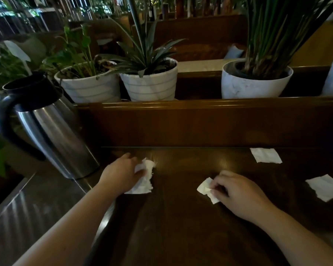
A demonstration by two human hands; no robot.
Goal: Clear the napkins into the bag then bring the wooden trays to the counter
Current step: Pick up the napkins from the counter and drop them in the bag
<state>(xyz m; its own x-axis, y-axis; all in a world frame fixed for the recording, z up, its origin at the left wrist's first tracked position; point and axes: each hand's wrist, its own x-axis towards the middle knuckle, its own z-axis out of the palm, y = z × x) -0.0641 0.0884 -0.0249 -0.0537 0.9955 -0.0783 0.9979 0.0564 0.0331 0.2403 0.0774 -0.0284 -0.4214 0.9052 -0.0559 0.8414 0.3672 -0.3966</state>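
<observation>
1. Left hand (123,172) curled over a crumpled napkin (144,176), fingers clamped on it, napkin touching the dark table (181,227).
2. Right hand (236,192) pinching a small napkin (207,189) at its fingertips, on the table.
3. 2 flat napkins lie loose: one (265,155) beyond the right hand, another (325,187) to its right.
4. Steel jug (52,131) just left of the left hand.
</observation>
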